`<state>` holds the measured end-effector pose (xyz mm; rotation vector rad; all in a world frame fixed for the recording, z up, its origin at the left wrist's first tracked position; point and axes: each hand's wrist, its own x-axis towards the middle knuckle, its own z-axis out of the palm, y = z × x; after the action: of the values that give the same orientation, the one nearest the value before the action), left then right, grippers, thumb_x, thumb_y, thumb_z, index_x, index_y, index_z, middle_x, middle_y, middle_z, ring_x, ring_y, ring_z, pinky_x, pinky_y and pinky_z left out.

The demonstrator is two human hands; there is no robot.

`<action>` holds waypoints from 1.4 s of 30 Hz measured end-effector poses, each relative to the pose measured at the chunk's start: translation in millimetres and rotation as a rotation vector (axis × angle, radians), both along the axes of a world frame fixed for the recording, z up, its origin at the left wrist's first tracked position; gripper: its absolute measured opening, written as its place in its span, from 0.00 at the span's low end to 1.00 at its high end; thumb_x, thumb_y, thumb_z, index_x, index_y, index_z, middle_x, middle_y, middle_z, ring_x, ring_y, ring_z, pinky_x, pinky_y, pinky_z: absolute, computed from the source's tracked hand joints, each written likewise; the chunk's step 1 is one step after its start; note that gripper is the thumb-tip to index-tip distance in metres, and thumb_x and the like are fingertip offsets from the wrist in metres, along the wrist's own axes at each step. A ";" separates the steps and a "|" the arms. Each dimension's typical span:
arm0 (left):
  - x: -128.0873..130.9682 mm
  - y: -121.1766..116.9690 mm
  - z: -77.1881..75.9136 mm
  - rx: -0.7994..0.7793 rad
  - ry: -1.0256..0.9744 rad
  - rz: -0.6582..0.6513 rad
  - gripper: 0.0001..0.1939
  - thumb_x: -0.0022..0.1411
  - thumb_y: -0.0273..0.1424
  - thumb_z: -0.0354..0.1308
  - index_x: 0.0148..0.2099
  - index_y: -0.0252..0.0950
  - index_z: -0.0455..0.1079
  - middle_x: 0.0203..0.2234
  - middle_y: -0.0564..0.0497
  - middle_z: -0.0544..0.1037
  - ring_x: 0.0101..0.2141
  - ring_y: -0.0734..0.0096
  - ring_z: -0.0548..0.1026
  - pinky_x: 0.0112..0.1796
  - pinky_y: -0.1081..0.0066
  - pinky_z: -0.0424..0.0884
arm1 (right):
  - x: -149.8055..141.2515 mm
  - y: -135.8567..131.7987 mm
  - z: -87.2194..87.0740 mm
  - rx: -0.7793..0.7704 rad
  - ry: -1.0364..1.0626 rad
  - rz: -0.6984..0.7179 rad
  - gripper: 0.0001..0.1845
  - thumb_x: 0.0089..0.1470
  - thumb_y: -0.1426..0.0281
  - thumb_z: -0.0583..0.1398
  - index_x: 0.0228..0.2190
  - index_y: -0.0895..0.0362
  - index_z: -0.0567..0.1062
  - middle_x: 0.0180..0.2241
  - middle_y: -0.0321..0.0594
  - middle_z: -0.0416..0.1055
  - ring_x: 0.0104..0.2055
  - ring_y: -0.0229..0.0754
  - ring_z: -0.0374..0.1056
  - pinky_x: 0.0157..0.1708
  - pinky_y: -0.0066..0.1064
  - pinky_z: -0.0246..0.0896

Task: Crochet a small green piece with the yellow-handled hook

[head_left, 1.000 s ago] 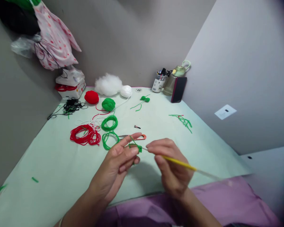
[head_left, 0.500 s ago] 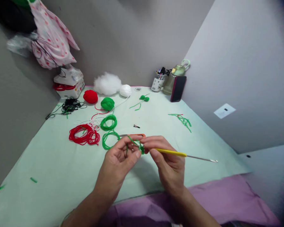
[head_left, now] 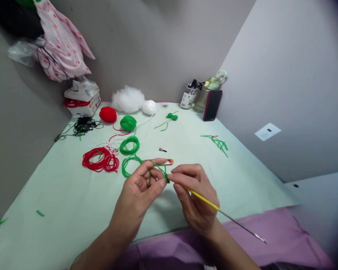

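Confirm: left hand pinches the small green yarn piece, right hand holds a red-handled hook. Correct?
Not quite: in the head view, the hook handle is yellow, not red. The right hand does hold it, and the left hand does pinch the small green yarn piece.

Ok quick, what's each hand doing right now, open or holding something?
Left hand: closed, pinching the small green yarn piece.
Right hand: closed, holding the yellow-handled hook.
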<state>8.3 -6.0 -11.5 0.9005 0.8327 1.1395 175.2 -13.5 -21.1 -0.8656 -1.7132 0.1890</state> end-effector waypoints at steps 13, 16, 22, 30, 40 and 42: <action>0.2 1.1 -3.7 0.020 0.085 -0.007 0.15 0.66 0.35 0.72 0.55 0.46 0.82 0.33 0.55 0.75 0.34 0.73 0.70 0.40 0.75 0.68 | -0.3 3.2 -12.2 -0.070 0.126 0.181 0.16 0.72 0.77 0.57 0.53 0.53 0.80 0.45 0.47 0.85 0.52 0.46 0.82 0.50 0.40 0.79; 0.2 0.3 -3.5 0.062 0.180 0.026 0.12 0.68 0.33 0.70 0.53 0.46 0.82 0.32 0.56 0.74 0.32 0.74 0.69 0.39 0.75 0.68 | 0.2 2.5 -12.3 -0.108 0.146 0.169 0.15 0.71 0.77 0.58 0.52 0.53 0.81 0.44 0.45 0.85 0.49 0.43 0.81 0.50 0.37 0.78; 1.1 0.7 -3.5 0.139 0.248 0.149 0.10 0.70 0.37 0.68 0.52 0.46 0.83 0.32 0.55 0.75 0.35 0.70 0.72 0.42 0.73 0.72 | -0.6 1.0 -12.3 -0.142 0.174 0.156 0.14 0.71 0.77 0.58 0.50 0.52 0.81 0.42 0.41 0.84 0.45 0.40 0.80 0.48 0.33 0.76; 5.4 4.2 -7.4 -0.004 -0.008 0.141 0.14 0.63 0.37 0.75 0.51 0.46 0.85 0.37 0.54 0.83 0.34 0.74 0.75 0.40 0.75 0.74 | -0.7 0.4 -13.7 -0.148 0.188 0.177 0.13 0.72 0.74 0.58 0.50 0.52 0.81 0.41 0.42 0.84 0.44 0.43 0.80 0.46 0.36 0.77; 4.5 5.7 4.6 -0.103 -0.185 0.152 0.15 0.56 0.30 0.80 0.46 0.40 0.85 0.30 0.55 0.81 0.31 0.78 0.76 0.37 0.80 0.75 | 0.0 2.2 -5.4 -0.001 0.126 0.084 0.14 0.71 0.75 0.59 0.50 0.51 0.83 0.41 0.45 0.84 0.42 0.45 0.81 0.40 0.38 0.79; 4.2 6.0 6.6 -0.146 -0.247 0.132 0.13 0.56 0.29 0.79 0.44 0.39 0.85 0.32 0.53 0.82 0.33 0.77 0.76 0.38 0.80 0.76 | 0.6 2.1 -4.8 0.021 0.084 0.081 0.15 0.70 0.76 0.60 0.51 0.51 0.83 0.43 0.46 0.84 0.43 0.45 0.81 0.40 0.37 0.80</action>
<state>12.4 0.0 -4.9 0.5768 0.7684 1.2580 175.8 -11.4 -25.9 -0.7638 -1.6703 0.2579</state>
